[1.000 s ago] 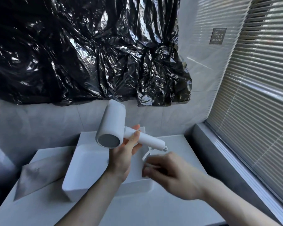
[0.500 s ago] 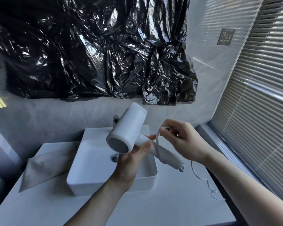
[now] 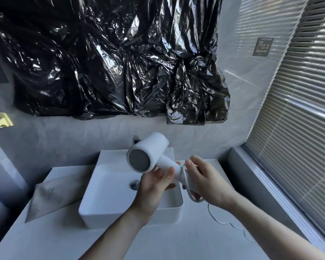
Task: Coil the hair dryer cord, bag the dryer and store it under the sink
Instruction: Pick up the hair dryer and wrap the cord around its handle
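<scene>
— Left hand (image 3: 156,182)?

— Wrapped around the handle of the white hair dryer (image 3: 148,156), palm up, fingers curled onto the underside, thumb lying over the top. Held above the basin of the white sink (image 3: 109,186), barrel tilted up and away, grey round grille end turned toward the camera.

— Right hand (image 3: 207,182)?

— Just beside the left, at the lower end of the handle. Fingers bent over the white cord (image 3: 192,198), pressing it against the handle. Looks like a loop passing across the handle near the thumb and another curving out under the palm. Cannot tell how many turns lie there; partly hidden by the hand.

— Rest of the cord?

— Trailing down from under the right hand onto the grey countertop (image 3: 158,243), snaking in thin bends toward the right edge. Plug end not made out.

— Anything else on the counter?

— Flat grey bag (image 3: 54,194) lying to the left of the sink, one corner touching the basin's side, well apart from both hands. Drain (image 3: 134,183) visible in the basin just left of the left hand. Tip of a faucet (image 3: 135,138) peeking out behind the dryer barrel.

— Surroundings?

— Crinkled black plastic sheet (image 3: 111,59) covering the wall above. Window blinds (image 3: 298,119) on the right, slats closed. Small dark plaque (image 3: 263,46) on the tile beside them. Yellow holder (image 3: 0,121) on the far left wall.
</scene>
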A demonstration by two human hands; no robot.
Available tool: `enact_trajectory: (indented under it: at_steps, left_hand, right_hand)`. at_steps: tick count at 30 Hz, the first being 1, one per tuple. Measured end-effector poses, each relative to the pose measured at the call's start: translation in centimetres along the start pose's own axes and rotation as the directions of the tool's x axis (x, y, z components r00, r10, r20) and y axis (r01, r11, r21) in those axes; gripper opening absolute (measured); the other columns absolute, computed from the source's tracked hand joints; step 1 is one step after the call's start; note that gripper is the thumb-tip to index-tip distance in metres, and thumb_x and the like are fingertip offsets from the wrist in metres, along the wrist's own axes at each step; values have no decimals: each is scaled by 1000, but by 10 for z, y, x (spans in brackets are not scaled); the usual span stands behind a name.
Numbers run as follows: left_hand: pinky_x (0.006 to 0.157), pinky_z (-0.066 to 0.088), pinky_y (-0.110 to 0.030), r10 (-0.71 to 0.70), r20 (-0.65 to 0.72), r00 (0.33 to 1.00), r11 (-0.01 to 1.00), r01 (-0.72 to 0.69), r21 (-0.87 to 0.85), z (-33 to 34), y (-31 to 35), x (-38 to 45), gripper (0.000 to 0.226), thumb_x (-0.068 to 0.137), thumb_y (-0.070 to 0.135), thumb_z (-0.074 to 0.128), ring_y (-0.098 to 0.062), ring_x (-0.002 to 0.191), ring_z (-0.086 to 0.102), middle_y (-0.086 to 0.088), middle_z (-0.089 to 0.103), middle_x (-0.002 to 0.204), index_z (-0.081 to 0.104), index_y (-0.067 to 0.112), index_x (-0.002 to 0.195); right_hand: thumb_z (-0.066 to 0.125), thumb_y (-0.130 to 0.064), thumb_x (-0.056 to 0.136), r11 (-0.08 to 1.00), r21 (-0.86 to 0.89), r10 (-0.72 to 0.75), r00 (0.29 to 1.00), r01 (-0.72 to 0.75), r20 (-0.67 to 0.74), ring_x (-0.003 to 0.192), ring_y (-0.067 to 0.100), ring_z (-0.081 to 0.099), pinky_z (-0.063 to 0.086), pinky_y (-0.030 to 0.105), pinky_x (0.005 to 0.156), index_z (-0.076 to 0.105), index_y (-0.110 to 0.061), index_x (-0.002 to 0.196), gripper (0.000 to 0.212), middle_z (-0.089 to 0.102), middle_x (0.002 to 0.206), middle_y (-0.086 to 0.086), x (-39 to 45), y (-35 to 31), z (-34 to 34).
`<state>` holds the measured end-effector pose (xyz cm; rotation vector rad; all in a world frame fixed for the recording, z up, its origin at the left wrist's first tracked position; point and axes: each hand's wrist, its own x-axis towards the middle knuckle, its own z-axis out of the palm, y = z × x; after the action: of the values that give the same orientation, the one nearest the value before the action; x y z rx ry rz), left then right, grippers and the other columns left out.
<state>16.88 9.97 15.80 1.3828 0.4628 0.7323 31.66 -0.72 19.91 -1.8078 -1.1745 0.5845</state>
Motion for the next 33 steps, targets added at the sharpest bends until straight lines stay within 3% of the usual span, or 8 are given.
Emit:
enact_trajectory:
  at_steps: [4,7,10,13,17,21,24,33]
  left_hand:
    - [83,58,-30,-30,-53,998,923,48,382,-36,-12,-10,71,55,75,90,-15,95,68,1,71,109,65,31,105]
    - [89,53,-18,113,-165,980,848,-9,529,-70,-4,-12,94,48,51,104,4,106,61,12,55,128,46,36,121]
    - [104,39,-5,163,98,982,776,-189,602,-83,23,2,123,49,34,108,17,137,41,30,38,155,35,47,148]
    - [109,46,-22,159,297,942,722,-316,616,-71,33,16,102,55,31,106,-4,133,58,18,60,146,55,33,143]
    - [79,55,-26,271,215,938,852,-338,399,-54,38,17,41,63,22,89,-11,86,69,9,76,93,72,10,98]
    - [72,46,-44,209,22,978,976,-210,57,-54,39,22,53,59,30,82,-32,85,64,-25,65,91,65,2,101]
    - [71,42,-53,135,-64,989,989,-138,-59,-47,41,27,63,59,34,79,-37,84,66,-25,68,89,64,-4,107]
    - [70,54,-40,62,-409,910,997,-71,-7,-51,55,40,29,58,35,85,-29,78,70,-6,77,80,76,19,80]
  right_hand:
    - [44,-40,112,995,39,82,991,-86,107,44,23,55,42,26,43,47,-2,91,44,68,82,37,8,9,-25]
    - [45,-41,112,985,33,155,958,-167,240,45,23,52,39,26,44,47,-13,86,39,64,71,23,9,15,-41]
    - [47,-43,111,977,37,182,912,-210,367,48,22,50,36,28,45,47,-15,84,39,57,74,19,12,19,-48]
    - [45,-39,113,963,96,177,859,-251,480,48,22,50,37,27,43,50,-12,89,37,61,76,22,15,10,-48]
    - [39,-26,114,901,249,160,807,-354,569,40,21,57,44,23,37,56,-5,98,31,73,83,23,18,-11,-60]
    - [73,-25,88,828,426,106,849,-364,518,55,9,64,52,19,46,71,-15,103,18,79,83,3,34,-3,-71]
    - [75,-21,87,841,476,30,899,-259,437,45,3,36,27,13,42,69,-21,85,6,56,74,-1,43,5,-51]
    - [44,-39,112,977,-169,-103,984,128,148,54,18,46,38,28,55,76,-26,97,38,51,60,-3,9,-14,11]
